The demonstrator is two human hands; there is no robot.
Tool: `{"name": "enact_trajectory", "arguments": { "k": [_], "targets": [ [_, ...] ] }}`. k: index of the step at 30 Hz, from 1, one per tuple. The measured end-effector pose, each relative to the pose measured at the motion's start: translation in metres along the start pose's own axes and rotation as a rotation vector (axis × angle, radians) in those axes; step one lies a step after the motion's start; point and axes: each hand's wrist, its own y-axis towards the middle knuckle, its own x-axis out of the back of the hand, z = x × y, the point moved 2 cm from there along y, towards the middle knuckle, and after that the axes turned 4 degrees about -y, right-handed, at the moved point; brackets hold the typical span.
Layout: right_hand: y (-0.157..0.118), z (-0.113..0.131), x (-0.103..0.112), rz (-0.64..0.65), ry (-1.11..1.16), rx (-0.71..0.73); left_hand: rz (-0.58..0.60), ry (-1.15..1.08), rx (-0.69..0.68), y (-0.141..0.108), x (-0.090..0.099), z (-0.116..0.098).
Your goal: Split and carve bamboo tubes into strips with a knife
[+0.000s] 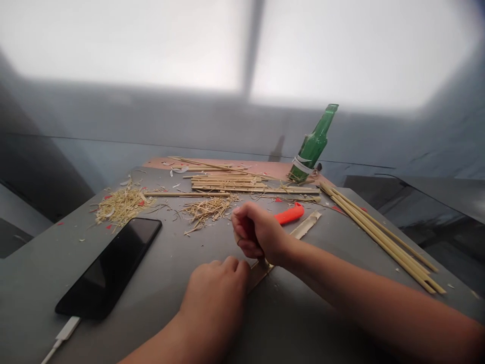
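Observation:
My left hand point(215, 288) is closed at the near end of a flat, pale bamboo-like strip point(305, 225), its fingertips hidden behind the knuckles. Just above the strip, my right hand point(259, 232) is curled into a loose fist, crossing over it. Whatever it may grip is hidden by the palm and fingers. Behind the right wrist shows a bright orange-red handle point(291, 214); its other end is out of sight behind the hand, and I cannot tell whether it touches the hand.
A black phone point(109, 268) with a white cable point(68, 328) lies left. Shavings point(123, 206) and more shavings point(208, 210) are heaped beyond. Thin sticks point(227, 183) lie at the back near a green bottle point(310, 146). Long sticks point(379, 235) lie along the right.

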Motion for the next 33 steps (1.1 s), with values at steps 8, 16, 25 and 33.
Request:
{"name": "enact_trajectory", "arguments": {
  "k": [8, 16, 25, 33],
  "targets": [
    [-0.022, -0.009, 0.023, -0.102, 0.098, 0.159, 0.018, -0.007, 0.0, 0.003, -0.001, 0.001],
    [-0.064, -0.024, 0.034, -0.032, 0.125, 0.389, 0.039, -0.028, 0.002, 0.007, -0.002, 0.001],
    [-0.075, -0.029, 0.032, 0.015, 0.02, 0.45, 0.064, -0.026, -0.011, 0.006, -0.002, 0.001],
    [-0.065, -0.027, 0.033, 0.099, 0.039, 0.446, 0.055, -0.021, 0.014, 0.006, -0.001, 0.0]
  ]
}}
